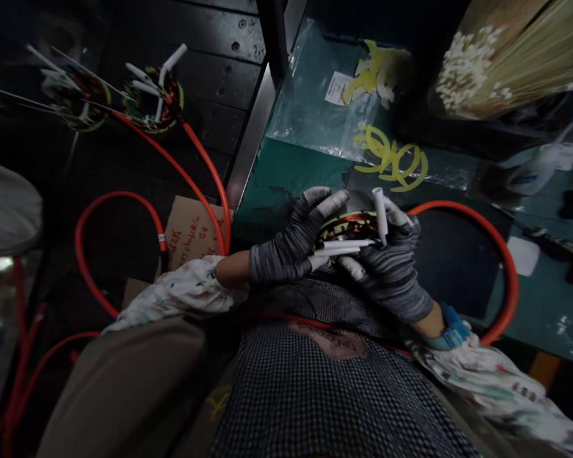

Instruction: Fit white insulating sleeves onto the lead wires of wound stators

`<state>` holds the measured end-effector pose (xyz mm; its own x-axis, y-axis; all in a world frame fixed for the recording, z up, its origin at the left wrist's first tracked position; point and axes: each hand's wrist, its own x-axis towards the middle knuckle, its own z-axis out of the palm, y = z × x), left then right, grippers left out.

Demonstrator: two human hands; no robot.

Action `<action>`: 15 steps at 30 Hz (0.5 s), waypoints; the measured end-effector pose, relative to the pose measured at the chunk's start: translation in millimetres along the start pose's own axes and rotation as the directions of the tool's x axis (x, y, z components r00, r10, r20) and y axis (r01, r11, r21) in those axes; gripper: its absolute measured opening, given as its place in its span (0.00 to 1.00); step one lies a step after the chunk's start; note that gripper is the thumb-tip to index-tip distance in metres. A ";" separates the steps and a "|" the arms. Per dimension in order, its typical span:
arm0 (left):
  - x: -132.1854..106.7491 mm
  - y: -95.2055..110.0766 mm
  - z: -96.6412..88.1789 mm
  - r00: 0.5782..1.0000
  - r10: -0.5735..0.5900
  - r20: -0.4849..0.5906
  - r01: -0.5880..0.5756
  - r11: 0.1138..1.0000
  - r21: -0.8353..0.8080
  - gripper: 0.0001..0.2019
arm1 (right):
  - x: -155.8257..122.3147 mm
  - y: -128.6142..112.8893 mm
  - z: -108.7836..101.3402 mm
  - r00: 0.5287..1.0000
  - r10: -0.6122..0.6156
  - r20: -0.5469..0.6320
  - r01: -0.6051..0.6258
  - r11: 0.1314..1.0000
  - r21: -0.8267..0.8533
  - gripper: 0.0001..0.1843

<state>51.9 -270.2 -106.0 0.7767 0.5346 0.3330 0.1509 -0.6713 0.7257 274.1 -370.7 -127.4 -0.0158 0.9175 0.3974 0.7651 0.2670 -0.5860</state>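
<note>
Both gloved hands hold a motor stator close to my apron, above the front edge of the green bench. My left hand is wrapped around its left side, fingers over the far rim and thumb near the front. On the other side my right hand grips it, with fingertips at the back and thumb in front. Copper windings and a yellow-green rim show between the hands. White sleeves stick out from the stator, one upright and others lying across the front. A thick orange cable curves around beyond my right hand.
Yellow curved strips lie on the green bench, near a plastic bag of similar pieces. A bundle of pale tie strands stands back right. Two more stators with orange cables sit left, above a marked cardboard piece.
</note>
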 end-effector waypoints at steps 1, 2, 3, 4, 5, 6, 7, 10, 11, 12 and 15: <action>-0.1 1.3 1.7 1.000 0.004 -0.004 -0.004 1.000 0.013 0.42 | -0.1 -2.7 0.2 1.000 -0.007 -0.024 0.007 1.000 -0.028 0.27; 0.0 2.4 3.9 1.000 0.000 -0.020 0.000 1.000 0.027 0.42 | -0.2 -4.7 0.4 0.998 -0.023 -0.051 0.020 0.998 -0.054 0.26; 0.3 3.5 6.6 0.999 -0.013 -0.049 0.015 0.999 0.044 0.42 | -0.4 -5.7 0.2 0.997 -0.042 -0.070 0.037 0.996 -0.077 0.24; 0.9 4.4 9.6 0.996 -0.035 -0.082 0.040 0.997 0.065 0.43 | -0.8 -5.4 -0.6 0.996 -0.054 -0.078 0.047 0.994 -0.095 0.23; 2.0 5.3 12.8 0.992 -0.056 -0.114 0.066 0.994 0.089 0.44 | -1.3 -3.6 -2.0 0.995 -0.059 -0.077 0.051 0.994 -0.101 0.22; 3.6 6.2 15.8 0.986 -0.082 -0.142 0.098 0.989 0.112 0.44 | -2.1 -0.2 -4.3 0.996 -0.058 -0.069 0.051 0.994 -0.096 0.22; 5.7 7.1 18.6 0.982 -0.105 -0.159 0.127 0.983 0.130 0.44 | -2.9 4.5 -7.4 0.997 -0.057 -0.054 0.052 0.995 -0.084 0.22; 15.1 11.1 24.7 0.982 -0.126 -0.142 0.148 0.978 0.151 0.42 | -3.8 22.3 -20.5 0.997 -0.070 0.013 0.070 0.997 -0.033 0.20; 19.1 12.8 26.1 0.983 -0.126 -0.135 0.147 0.977 0.154 0.42 | -3.1 27.8 -25.1 0.996 -0.074 0.041 0.075 0.997 -0.024 0.19; 23.3 14.8 27.2 0.982 -0.134 -0.129 0.154 0.975 0.157 0.42 | -2.0 32.3 -29.5 0.995 -0.076 0.068 0.078 0.997 -0.021 0.18; 35.7 21.3 28.6 0.975 -0.198 -0.101 0.213 0.963 0.167 0.43 | 1.9 39.9 -38.4 0.988 -0.098 0.116 0.102 0.994 -0.027 0.10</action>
<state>100.3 -280.1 -96.0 0.6653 0.7062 0.2420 0.4126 -0.6180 0.6692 329.3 -369.6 -122.9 -0.1651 0.9149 0.3683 0.7766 0.3508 -0.5233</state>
